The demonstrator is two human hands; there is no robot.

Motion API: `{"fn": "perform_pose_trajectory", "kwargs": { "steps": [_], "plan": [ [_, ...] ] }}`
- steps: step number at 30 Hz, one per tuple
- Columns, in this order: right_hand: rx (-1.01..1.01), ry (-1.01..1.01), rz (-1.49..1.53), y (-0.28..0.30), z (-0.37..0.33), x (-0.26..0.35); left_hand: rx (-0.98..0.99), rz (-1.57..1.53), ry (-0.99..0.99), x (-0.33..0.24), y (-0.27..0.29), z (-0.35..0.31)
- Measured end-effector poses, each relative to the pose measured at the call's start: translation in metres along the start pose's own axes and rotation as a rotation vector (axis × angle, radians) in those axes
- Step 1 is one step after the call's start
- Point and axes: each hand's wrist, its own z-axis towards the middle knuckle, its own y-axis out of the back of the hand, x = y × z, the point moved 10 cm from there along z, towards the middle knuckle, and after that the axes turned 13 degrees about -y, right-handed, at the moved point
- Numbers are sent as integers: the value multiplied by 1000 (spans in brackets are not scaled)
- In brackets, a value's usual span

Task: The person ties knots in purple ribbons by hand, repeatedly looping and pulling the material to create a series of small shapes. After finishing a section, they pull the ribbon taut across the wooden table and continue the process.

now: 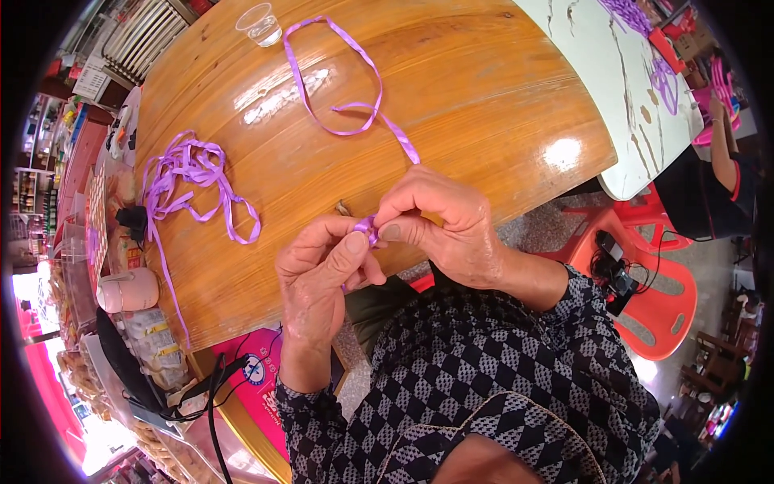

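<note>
Both my hands meet over the near edge of the wooden table (476,89), working a purple ribbon (369,228) that is bunched into a small folded piece. My left hand (326,262) pinches it between thumb and fingers. From the other side my right hand (443,226) grips the same piece, thumb against it. A long loop of the ribbon (379,81) lies on the table beyond, its strip running back under my right hand. The exact folds are mostly hidden by my fingertips. To the left rests a loose heap of purple ribbon (189,181), one tail trailing toward the near edge.
A clear plastic cup (264,31) stands at the table's far edge. Left of the table are a pink container (129,290) and black cables. On the right are a white marble-patterned table (621,105), more purple ribbon, a red plastic chair (657,298) and another person's arm (720,141).
</note>
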Motion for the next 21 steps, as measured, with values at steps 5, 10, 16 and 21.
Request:
{"fn": "perform_pose_trajectory", "kwargs": {
  "steps": [5, 10, 16, 21],
  "plan": [
    [48, -272, 279, 0, 4, -14, 1, 69, -18, -2, 3, 0],
    [292, -349, 412, -25, 7, -26, 13, 252, -158, -16, 2, 1],
    [559, -612, 326, -41, -5, -37, -160, 292, -380, -64, 18, 2],
    [567, -504, 182, -48, -7, -35, -282, 481, -537, -100, 33, -6]
  ]
}}
